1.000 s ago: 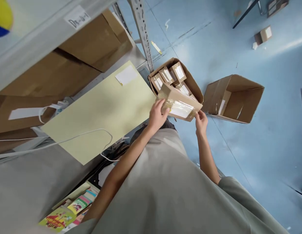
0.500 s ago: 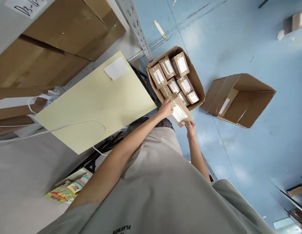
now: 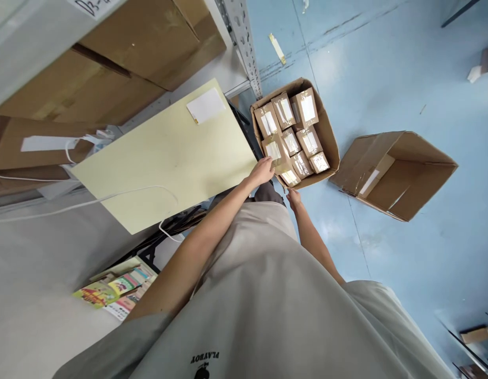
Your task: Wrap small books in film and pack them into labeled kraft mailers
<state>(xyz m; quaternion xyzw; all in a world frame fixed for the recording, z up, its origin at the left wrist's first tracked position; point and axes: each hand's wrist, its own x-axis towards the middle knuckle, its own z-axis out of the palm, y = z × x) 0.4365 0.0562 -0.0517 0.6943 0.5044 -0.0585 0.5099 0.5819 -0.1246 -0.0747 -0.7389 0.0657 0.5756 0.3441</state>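
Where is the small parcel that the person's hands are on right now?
In the head view the small parcel sits in the open carton on the blue floor, at its near left edge beside the other parcels, with the left hand on it.

This looks like a storeroom or warehouse. A tall metal shelf post (image 3: 246, 47) with rows of holes stands by a painted blue floor (image 3: 386, 79). Big brown cartons (image 3: 149, 42) sit on the grey shelf (image 3: 27, 47), which has a white label (image 3: 96, 6) with a code written by hand. An open box (image 3: 331, 142) on the floor is full of small taped parcels (image 3: 293, 129) with white labels. An empty box (image 3: 402, 173) lies on its side nearby. Bits of tape and card lie on the floor. Colourful books (image 3: 113, 289) are stacked low down on the left.
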